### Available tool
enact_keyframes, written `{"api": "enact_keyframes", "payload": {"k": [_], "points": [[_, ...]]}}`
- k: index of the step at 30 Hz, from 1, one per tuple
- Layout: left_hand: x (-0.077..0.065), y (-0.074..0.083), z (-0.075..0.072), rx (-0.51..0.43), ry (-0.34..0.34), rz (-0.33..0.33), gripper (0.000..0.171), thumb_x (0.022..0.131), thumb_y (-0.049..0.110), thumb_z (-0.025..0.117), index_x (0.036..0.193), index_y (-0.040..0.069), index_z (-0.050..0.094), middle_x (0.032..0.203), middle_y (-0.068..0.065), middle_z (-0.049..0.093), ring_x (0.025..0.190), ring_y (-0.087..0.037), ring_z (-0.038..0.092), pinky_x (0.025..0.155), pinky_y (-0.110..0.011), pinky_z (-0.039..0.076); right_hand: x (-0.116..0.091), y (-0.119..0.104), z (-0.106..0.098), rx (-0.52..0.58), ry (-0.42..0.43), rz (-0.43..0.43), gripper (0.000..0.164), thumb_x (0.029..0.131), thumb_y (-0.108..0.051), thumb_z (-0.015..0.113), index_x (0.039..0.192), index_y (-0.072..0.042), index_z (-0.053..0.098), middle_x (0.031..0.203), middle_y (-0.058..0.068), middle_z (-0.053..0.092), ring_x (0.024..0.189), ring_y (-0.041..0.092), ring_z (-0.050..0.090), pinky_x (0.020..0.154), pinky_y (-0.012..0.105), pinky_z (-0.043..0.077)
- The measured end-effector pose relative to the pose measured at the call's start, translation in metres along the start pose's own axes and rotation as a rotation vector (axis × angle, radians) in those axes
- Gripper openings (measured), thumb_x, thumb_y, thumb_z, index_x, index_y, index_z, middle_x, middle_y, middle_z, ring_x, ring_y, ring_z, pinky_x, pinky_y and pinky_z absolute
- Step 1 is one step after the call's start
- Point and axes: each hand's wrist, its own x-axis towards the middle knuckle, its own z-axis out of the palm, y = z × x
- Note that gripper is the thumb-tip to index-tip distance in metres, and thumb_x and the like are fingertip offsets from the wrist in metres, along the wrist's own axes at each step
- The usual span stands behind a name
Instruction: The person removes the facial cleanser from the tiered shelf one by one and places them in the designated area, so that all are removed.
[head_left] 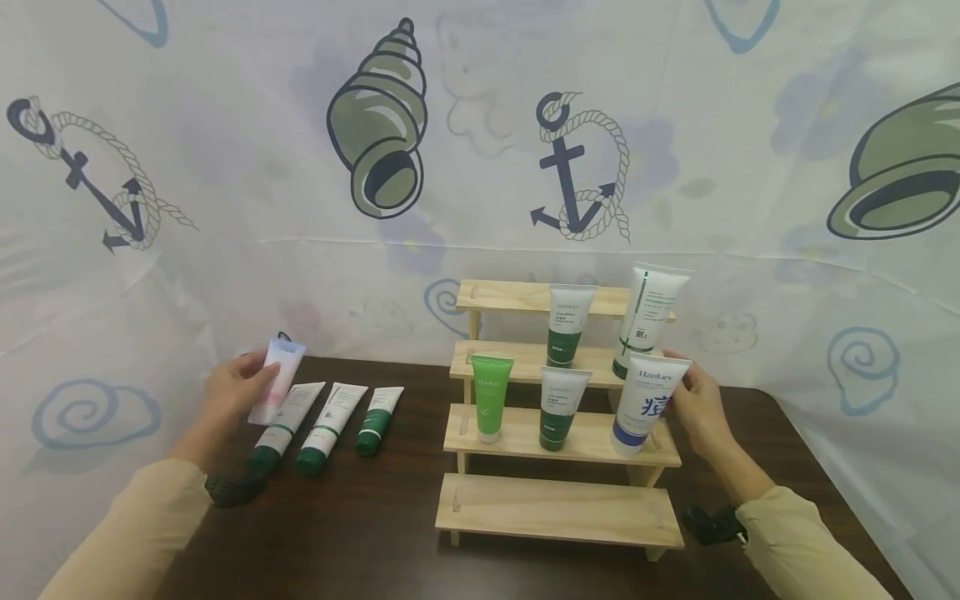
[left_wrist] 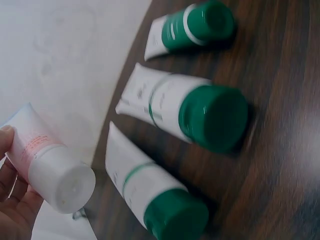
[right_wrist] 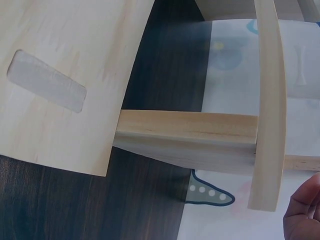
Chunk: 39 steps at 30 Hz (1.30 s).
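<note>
My left hand (head_left: 236, 392) grips a pink-and-white tube (head_left: 277, 379) and holds it above the left of the table; its white cap shows in the left wrist view. Close by lie two long white tubes with green caps, a left one (head_left: 288, 425) and a middle one (head_left: 330, 429), and a small green-and-white tube (head_left: 380, 421). My right hand (head_left: 701, 408) is at the right edge of a blue-capped white tube (head_left: 648, 400) standing on the wooden stepped rack (head_left: 558, 508). Its fingertips are hidden behind this tube, so I cannot tell whether it grips it.
A light green tube (head_left: 491, 396) and a green-and-white tube (head_left: 561, 408) stand on the blue-capped tube's step. One step higher are another green-and-white tube (head_left: 567, 325) and a tall white tube (head_left: 648, 312), which leans right in view. Patterned cloth (head_left: 480, 167) hangs behind the dark table (head_left: 337, 533).
</note>
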Motion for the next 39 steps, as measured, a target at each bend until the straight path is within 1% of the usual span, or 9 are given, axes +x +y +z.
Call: {"api": "enact_keyframes", "payload": {"k": [6,11,16,18,20,24,30,36,39], "points": [[0.005,-0.022,-0.005,0.043,0.018,-0.047,0.055,0.096,0.030,0.052,0.135,-0.008,0.042,0.127,-0.035,0.048,0.096,-0.035,0.051,0.054,-0.012,0.042,-0.001,-0.002,0.000,-0.002,-0.009,0.007,0.053,0.101,-0.028,0.040,0.144,0.001,0.030,0.123,0.019,0.049,0.083,-0.002,0.052,0.071,0.018,0.048],[0.005,-0.036,-0.008,0.078,0.028,-0.028,0.054,0.095,0.027,0.053,0.132,-0.012,0.044,0.125,-0.037,0.048,0.101,-0.042,0.051,0.058,-0.012,0.040,0.000,-0.002,0.000,-0.006,-0.012,0.008,0.053,0.101,-0.029,0.040,0.145,0.000,0.028,0.128,0.022,0.047,0.083,-0.005,0.052,0.072,0.017,0.048],[0.005,-0.049,-0.005,0.126,0.040,-0.033,0.052,0.095,0.023,0.053,0.133,-0.011,0.042,0.125,-0.037,0.048,0.109,-0.048,0.050,0.077,-0.038,0.047,0.001,-0.002,0.000,-0.008,-0.012,0.004,0.053,0.101,-0.027,0.040,0.145,0.001,0.028,0.128,0.024,0.047,0.083,-0.005,0.053,0.072,0.017,0.049],[0.006,-0.054,-0.002,0.134,0.043,-0.066,0.053,0.095,0.024,0.053,0.134,-0.011,0.041,0.126,-0.037,0.048,0.111,-0.049,0.048,0.083,-0.049,0.045,0.001,-0.002,0.001,-0.010,-0.010,0.009,0.053,0.101,-0.027,0.040,0.144,0.002,0.029,0.128,0.023,0.047,0.082,-0.004,0.053,0.072,0.018,0.049],[0.006,-0.058,0.001,0.127,0.047,-0.097,0.053,0.095,0.023,0.053,0.134,-0.011,0.041,0.127,-0.036,0.048,0.112,-0.049,0.047,0.087,-0.054,0.043,0.001,-0.002,0.001,-0.011,-0.007,0.015,0.052,0.101,-0.026,0.041,0.144,0.002,0.029,0.128,0.023,0.047,0.082,-0.004,0.053,0.072,0.018,0.049],[0.009,-0.064,0.007,0.122,0.059,-0.151,0.052,0.095,0.025,0.053,0.134,-0.008,0.042,0.128,-0.034,0.049,0.112,-0.048,0.049,0.087,-0.054,0.045,0.001,-0.001,0.001,-0.019,-0.001,0.016,0.051,0.101,-0.023,0.041,0.144,0.002,0.029,0.129,0.024,0.047,0.082,-0.005,0.053,0.072,0.018,0.049],[0.009,-0.063,0.009,0.136,0.070,-0.185,0.049,0.095,0.024,0.054,0.132,-0.007,0.044,0.126,-0.034,0.050,0.110,-0.047,0.051,0.082,-0.051,0.047,0.002,0.001,0.000,-0.025,-0.009,0.017,0.052,0.101,-0.023,0.040,0.145,0.001,0.027,0.133,0.025,0.045,0.084,-0.007,0.051,0.072,0.017,0.048],[0.010,-0.068,0.010,0.199,0.077,-0.128,0.045,0.094,0.020,0.056,0.128,-0.008,0.048,0.120,-0.034,0.054,0.102,-0.045,0.056,0.074,-0.046,0.046,0.002,0.001,0.001,-0.028,-0.013,0.016,0.052,0.101,-0.022,0.041,0.145,0.001,0.027,0.133,0.025,0.045,0.085,-0.007,0.051,0.072,0.016,0.048],[0.013,-0.073,0.012,0.224,0.067,-0.136,0.046,0.093,0.021,0.056,0.128,-0.008,0.048,0.119,-0.034,0.054,0.101,-0.045,0.055,0.074,-0.047,0.045,0.002,0.000,0.001,-0.029,-0.015,0.031,0.052,0.101,-0.022,0.040,0.146,0.001,0.027,0.135,0.025,0.044,0.085,-0.008,0.050,0.073,0.016,0.047]]}}
